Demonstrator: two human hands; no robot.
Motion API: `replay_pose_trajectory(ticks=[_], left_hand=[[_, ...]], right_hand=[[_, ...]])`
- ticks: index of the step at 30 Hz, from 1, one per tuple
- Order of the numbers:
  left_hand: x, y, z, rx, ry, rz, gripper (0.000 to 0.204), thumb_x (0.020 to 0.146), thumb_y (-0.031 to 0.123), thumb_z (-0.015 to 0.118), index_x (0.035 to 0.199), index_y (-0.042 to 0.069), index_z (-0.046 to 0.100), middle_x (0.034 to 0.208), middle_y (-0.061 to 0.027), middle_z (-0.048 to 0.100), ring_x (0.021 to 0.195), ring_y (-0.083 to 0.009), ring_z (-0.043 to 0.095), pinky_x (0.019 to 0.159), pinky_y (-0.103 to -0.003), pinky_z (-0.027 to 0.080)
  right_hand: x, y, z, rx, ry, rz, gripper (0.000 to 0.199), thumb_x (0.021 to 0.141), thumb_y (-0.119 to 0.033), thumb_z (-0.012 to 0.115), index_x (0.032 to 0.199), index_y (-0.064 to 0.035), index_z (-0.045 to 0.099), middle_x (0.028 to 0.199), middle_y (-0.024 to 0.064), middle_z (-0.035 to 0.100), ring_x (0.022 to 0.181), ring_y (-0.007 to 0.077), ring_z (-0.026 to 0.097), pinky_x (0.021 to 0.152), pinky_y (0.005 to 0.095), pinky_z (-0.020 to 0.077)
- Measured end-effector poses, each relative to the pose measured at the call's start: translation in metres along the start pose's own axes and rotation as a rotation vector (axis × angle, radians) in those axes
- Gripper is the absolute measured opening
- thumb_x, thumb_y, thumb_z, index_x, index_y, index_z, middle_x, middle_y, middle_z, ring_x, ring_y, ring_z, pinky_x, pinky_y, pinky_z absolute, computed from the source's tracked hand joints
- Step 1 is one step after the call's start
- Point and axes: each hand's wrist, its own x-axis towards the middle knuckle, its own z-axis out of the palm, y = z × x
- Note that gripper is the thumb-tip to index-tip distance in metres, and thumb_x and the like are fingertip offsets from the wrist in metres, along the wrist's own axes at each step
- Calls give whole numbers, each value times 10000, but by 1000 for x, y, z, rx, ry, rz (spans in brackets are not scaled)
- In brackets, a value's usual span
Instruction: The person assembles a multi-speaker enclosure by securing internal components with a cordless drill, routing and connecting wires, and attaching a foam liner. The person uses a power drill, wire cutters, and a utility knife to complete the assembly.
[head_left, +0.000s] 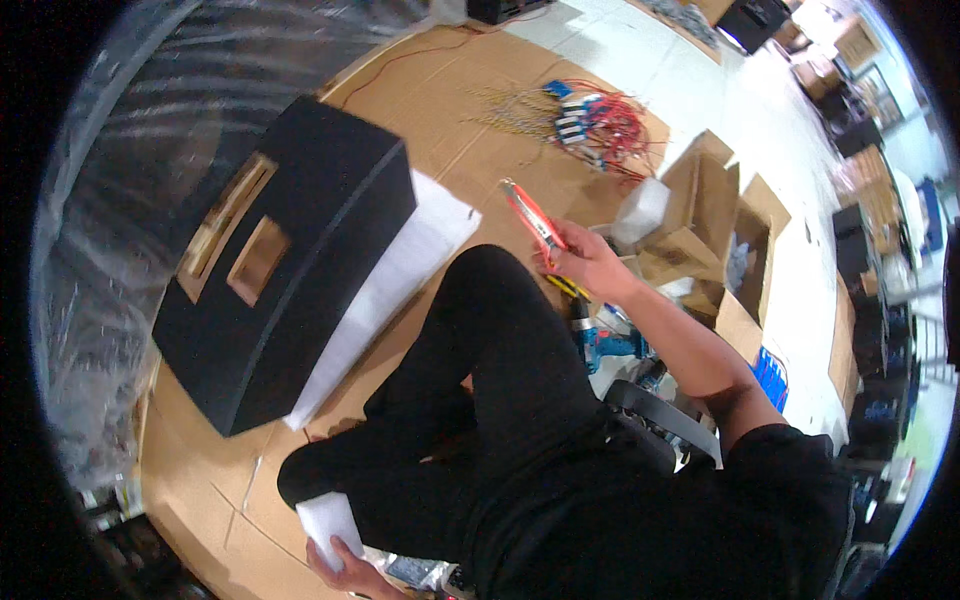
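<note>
My right hand (588, 262) is closed around a slim red-orange tool (533, 215) with a pale stripe and a narrow tip. It may be a utility knife, but its kind is not clear. The hand is held up beyond my right knee, and the tool points up and left. At the lower left, my left hand (340, 567) grips a white foam block (331, 526) beside my other knee. Left of my legs, a large black speaker-like cabinet (330, 230) with two cut-out openings rests on a white foam sheet (385, 280).
Brown cardboard (205, 490) covers the floor. Red wires (625, 125) with blue-white parts lie ahead. An open cardboard box (690, 215) stands to the right, near a teal cordless drill (605, 345) and a yellow-black tool (567, 286). Clear plastic sheeting (130, 230) hangs behind the cabinet.
</note>
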Motion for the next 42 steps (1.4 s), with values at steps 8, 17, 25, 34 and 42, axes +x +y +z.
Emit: replay_pose_trajectory(ticks=[8,17,25,34,42], left_hand=[[15,45,-8,-76,74,227,406,780,199,826,1042,-63,661,968,-224,681,884,-369,650,813,-454,523],[7,5,0,11,47,33,414,876,278,705,1134,-38,636,1094,-205,644,1018,-366,611,885,-475,488],[8,13,10,57,17,69,400,870,288,704,1116,-21,648,1081,-215,649,987,-384,620,863,-483,496],[-4,-3,-8,-43,58,88,358,828,157,737,1105,-43,629,1048,-203,651,961,-375,616,861,-460,485],[-4,15,15,-100,46,137,354,803,138,757,1079,-39,625,1011,-199,649,910,-371,614,799,-457,488]], right_hand=[[39,166,-94,-290,633,201,498,884,-249,646,1271,34,510,980,173,643,928,281,644,828,396,506],[87,223,-65,-1641,-321,-27,375,861,-194,579,1225,-103,571,1023,139,659,1005,323,641,838,455,520],[108,203,-87,-1419,-189,304,302,854,-247,667,1112,-93,645,1147,193,604,1050,361,609,814,435,521],[35,28,-51,314,152,97,385,923,-105,590,1269,44,510,1016,98,635,873,207,621,763,340,505],[37,69,-42,235,354,204,255,899,-210,581,1011,17,608,891,129,666,758,204,625,678,351,508]])
